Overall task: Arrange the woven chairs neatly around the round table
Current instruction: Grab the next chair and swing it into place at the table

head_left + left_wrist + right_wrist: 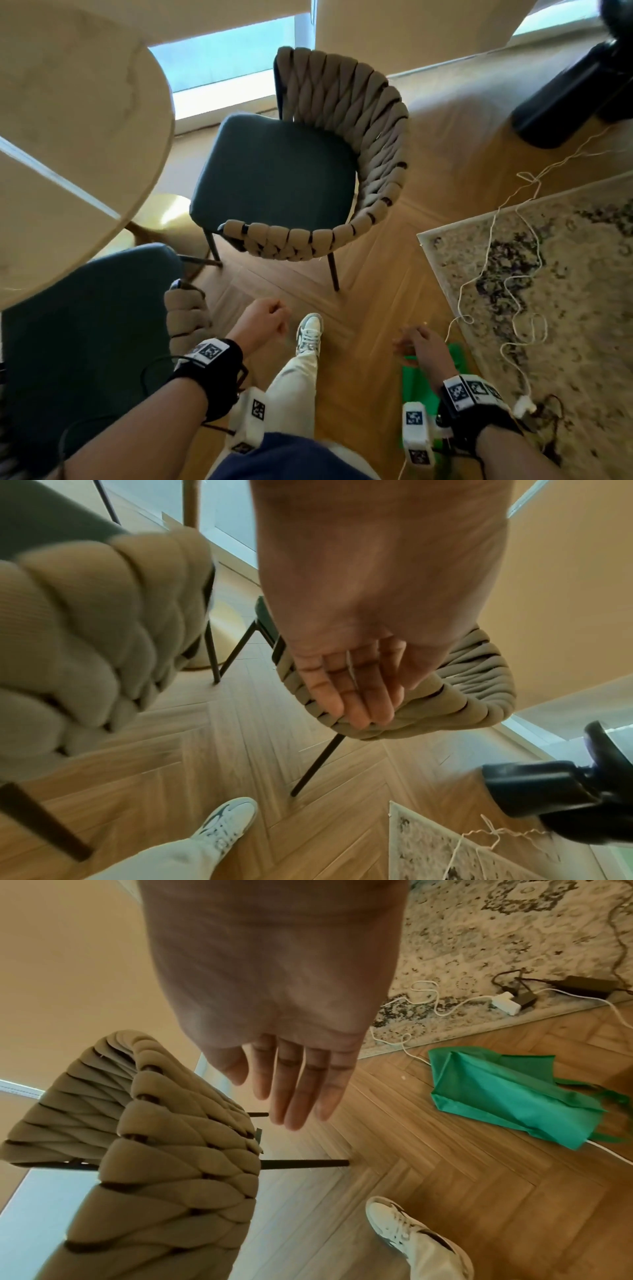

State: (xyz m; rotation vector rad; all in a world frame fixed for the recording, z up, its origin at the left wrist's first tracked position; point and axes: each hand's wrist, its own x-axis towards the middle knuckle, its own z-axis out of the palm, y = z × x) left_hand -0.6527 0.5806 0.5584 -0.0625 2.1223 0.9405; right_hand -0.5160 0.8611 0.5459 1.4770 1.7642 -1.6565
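Wood floor (376,274), rug (548,274) w/ cords (493,233), green bag (507,1093)

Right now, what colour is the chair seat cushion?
Dark green seat cushion, clearest in the head view.

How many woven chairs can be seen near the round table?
2. One woven chair stands right of the round table; a second chair sits partly under its near edge. Others may be hidden.

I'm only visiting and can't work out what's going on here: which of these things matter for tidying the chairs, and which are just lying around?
Part of the job:
- round table
- far woven chair, angled away from the table
- near woven chair, seat partly under the table
- left hand and right hand, both empty

Just lying about:
- green bag
- patterned rug
- white cable
- power adapter
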